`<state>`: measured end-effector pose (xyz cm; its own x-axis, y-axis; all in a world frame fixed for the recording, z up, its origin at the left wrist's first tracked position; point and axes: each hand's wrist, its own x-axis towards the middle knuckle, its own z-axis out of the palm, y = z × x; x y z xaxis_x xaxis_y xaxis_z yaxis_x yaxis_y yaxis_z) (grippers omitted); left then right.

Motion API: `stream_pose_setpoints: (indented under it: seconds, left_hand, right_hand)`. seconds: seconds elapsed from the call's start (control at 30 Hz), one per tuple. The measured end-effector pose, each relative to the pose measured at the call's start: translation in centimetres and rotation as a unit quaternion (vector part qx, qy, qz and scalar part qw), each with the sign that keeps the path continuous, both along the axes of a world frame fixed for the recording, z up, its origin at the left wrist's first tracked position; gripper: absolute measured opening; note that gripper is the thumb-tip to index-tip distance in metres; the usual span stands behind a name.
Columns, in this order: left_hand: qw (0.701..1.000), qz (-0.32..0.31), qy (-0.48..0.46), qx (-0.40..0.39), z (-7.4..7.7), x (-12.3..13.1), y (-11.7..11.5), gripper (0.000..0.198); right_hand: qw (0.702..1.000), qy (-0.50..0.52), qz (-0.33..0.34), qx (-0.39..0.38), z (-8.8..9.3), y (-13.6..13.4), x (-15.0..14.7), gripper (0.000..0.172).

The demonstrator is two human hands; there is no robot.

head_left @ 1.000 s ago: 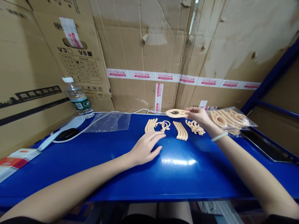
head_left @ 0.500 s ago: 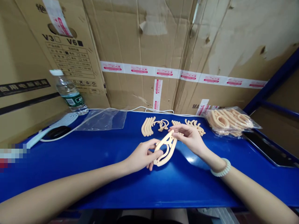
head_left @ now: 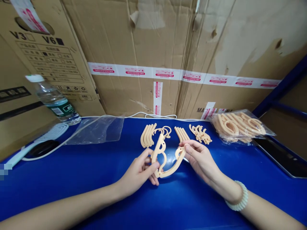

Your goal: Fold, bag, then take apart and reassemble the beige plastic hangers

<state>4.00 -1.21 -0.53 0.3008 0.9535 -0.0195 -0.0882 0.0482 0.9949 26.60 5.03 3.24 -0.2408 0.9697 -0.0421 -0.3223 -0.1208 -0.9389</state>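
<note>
Brush, pale blue (head_left: 51,132): lies on the table (head_left: 206,198), far left of the ring hooks (head_left: 167,136), likely pushed aside for working room.
Bottle, water (head_left: 56,103): left of the hooks, beside the carton wall, where your elbows seem unlikely to catch it.
Bag, clear plastic (head_left: 107,129): lies flat, left of the hooks.
Left hand (head_left: 134,174): nearer you than the hooks; grip closed, thumb and fingers pinching the folding piece (head_left: 172,169) low on its left arm, apparently to steady the joint.
Curved strips, one set (head_left: 148,136): just left of the hooks, side by side, probably for easy counting.
Folding piece: between your hands, above the table, nearer you than the hooks; spread into a V.
Straighter strips, one set (head_left: 181,134): right of the hooks, likewise aligned.
Small parts, heaped (head_left: 200,134): farther right of the hooks.
Right hand (head_left: 202,161): right of and nearer you than the hooks; grip pinching the piece's right arm at its upper end, seemingly for leverage.
Parts bag (head_left: 241,126): far right of the hooks, apparently kept apart as stock.
</note>
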Motion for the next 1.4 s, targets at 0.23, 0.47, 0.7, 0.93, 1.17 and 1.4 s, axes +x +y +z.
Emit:
stream_pose_setpoints:
  seconds: [0.23,0.47,0.7,0.93,1.17,1.4]
  left_hand:
    - [1.000,0.005,-0.009,-0.009,0.4,-0.2,0.1,0.044]
    - [0.999,0.047,-0.011,0.012,0.6,-0.4,-0.1,0.043]
    - [0.984,0.159,-0.023,0.072,0.7,-0.5,0.3,0.039]
    - [0.978,0.169,0.024,0.117,0.6,-0.7,0.3,0.030]
    - [0.979,0.062,0.116,0.155,1.2,-0.9,0.1,0.031]
    - [0.987,-0.148,0.018,0.060,1.5,-1.3,1.0,0.037]
  right_hand:
    - [1.000,-0.012,0.005,-0.004,0.0,0.1,-0.3,0.026]
    - [0.984,-0.139,0.110,0.025,0.5,1.1,0.5,0.031]
    - [0.926,-0.278,0.256,0.021,1.4,2.9,2.2,0.039]
    - [0.965,-0.206,0.156,0.046,0.9,2.8,1.8,0.037]
    - [0.976,-0.113,0.181,0.039,0.8,1.7,1.0,0.034]
    - [0.966,-0.149,0.170,0.126,-0.1,0.7,0.2,0.026]
